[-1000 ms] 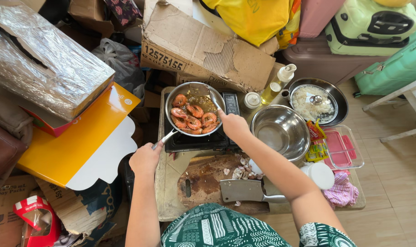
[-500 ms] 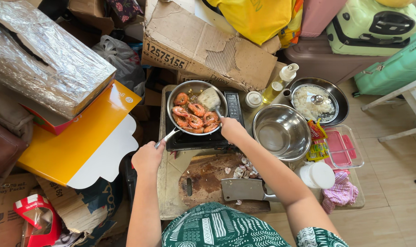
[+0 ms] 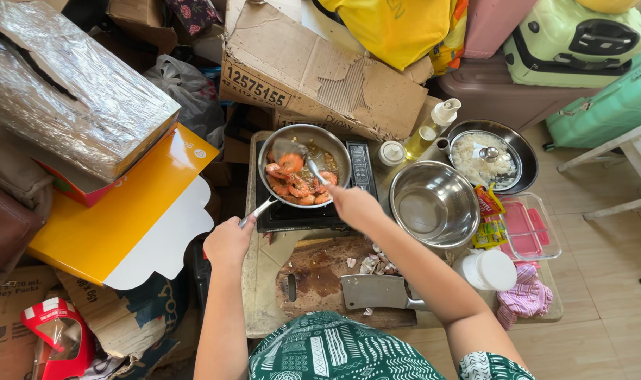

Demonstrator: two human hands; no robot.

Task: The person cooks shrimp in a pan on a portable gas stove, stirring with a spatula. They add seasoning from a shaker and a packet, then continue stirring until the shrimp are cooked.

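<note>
The frying pan (image 3: 305, 166) sits on a small black stove (image 3: 313, 211), and everything else crowds close around that stove. The left hand (image 3: 229, 241) is closed around the end of the pan's handle (image 3: 258, 211), just off the stove's near left corner. The right hand (image 3: 354, 205), over the stove's near right edge, grips a metal spatula (image 3: 299, 156) whose blade reaches across the pan and lies among the orange shrimp (image 3: 298, 181), its broad end towards the pan's far left side.

The shrimp are heaped on the near half of the pan, well beyond the right fingers, with only the spatula shaft bridging the gap; the pan itself is a handle's length from the left fingers.

What worries me, watching, is the torn cardboard (image 3: 320, 70) leaning directly behind the stove, close to the pan's far rim: heat or spattered oil could reach it. A hard push of the spatula might also flick shrimp over the rim, since they lie close to the near edge. The steel bowl (image 3: 434, 203) touches or nearly touches the stove's right side, and the cleaver (image 3: 376, 292) lies on the chopping board (image 3: 320, 278) just in front of the stove, under the right forearm, so a dropped elbow could catch either
</note>
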